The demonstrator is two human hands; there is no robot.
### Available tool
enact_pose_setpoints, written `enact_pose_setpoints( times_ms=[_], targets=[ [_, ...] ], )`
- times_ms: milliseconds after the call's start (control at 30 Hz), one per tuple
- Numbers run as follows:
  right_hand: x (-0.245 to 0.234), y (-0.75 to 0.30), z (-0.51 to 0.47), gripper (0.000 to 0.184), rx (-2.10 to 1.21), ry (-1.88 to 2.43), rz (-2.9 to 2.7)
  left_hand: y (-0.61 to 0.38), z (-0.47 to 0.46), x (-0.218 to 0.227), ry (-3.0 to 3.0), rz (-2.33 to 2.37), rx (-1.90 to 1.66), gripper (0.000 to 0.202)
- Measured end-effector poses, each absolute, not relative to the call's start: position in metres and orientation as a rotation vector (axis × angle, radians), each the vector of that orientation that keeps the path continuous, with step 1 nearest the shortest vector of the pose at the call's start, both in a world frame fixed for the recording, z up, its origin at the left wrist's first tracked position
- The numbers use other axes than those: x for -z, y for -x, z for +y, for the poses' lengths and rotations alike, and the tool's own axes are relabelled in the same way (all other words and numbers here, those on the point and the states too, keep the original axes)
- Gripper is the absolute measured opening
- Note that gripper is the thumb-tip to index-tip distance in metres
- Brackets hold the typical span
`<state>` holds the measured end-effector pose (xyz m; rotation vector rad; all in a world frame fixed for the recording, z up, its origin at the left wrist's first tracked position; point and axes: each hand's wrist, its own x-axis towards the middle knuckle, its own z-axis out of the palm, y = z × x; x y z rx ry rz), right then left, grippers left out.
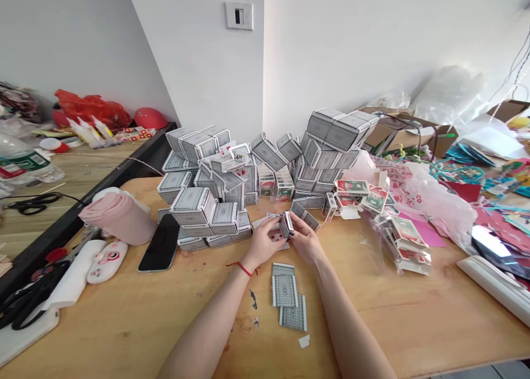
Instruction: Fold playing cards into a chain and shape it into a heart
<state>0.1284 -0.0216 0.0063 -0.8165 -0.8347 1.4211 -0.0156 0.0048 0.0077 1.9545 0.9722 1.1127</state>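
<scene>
Card pc [286, 224] was up btwn both hands, over the desk [414, 324], approx mid. L hand [265, 240] had its fingers pinched narrow on the pc's left side; R hand [307, 242] did likewise on the right, fingers also narrow. Red string [245, 268] circled the L wrist. Under the hands, mostly hidden: a face-up card [276, 235] w/ red pips. Closer in: approx 3 patterned cards [285, 290], overlapping, plus a white scrap [304, 341]. Beyond, card blocks [192, 206] were piled left, w/ another pile [325, 159] right. Red/green boxes [351, 188] lay beside the latter. Further left: phone [159, 245], pink cylinder [120, 219], white mouse [107, 263].
</scene>
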Motion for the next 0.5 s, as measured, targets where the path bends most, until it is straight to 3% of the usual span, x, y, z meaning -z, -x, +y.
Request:
enact_pose_setpoints(
  times_ms=[100,300,500],
  targets=[
    [-0.008,-0.126,-0.023,0.058,-1.484,0.764,-0.817,0.016,0.004,-0.008,-2.035,1.025,-1.157,0.054],
    [-0.002,-0.121,-0.021,0.031,-1.466,0.819,-0.748,0.015,0.003,-0.004,-2.161,1.136,-1.181,0.055],
    [0.007,-0.122,-0.018,0.033,-1.437,0.911,-0.817,0.016,0.003,0.002,-2.258,1.175,-1.142,0.055]
  ],
)
